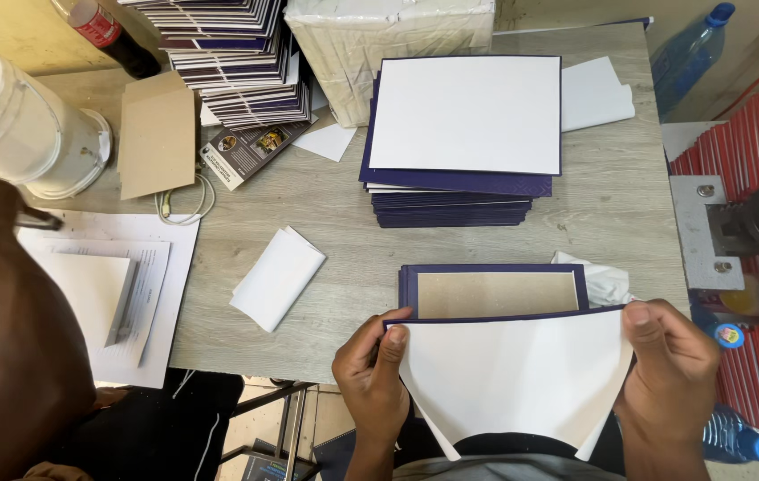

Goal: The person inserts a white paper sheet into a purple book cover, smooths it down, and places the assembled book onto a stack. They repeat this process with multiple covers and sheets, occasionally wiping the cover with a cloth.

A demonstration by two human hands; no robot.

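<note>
Carefully, left hand (372, 374) and right hand (669, 361) pinch the white sheet (513, 379); best keep corners square with the navy cover (493, 292).

The grey wooden counter (326, 191) is covered with a stack of navy covers (455, 200), a folded white paper (277, 277), a white bucket (19, 125) and a brown cardboard sheet (157, 134).

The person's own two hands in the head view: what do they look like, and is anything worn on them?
Both the left hand and the right hand are bare: no gloves, rings or watch show. No sleeves reach the wrists; the forearms are uncovered. Fingernails are short and unpainted.
</note>
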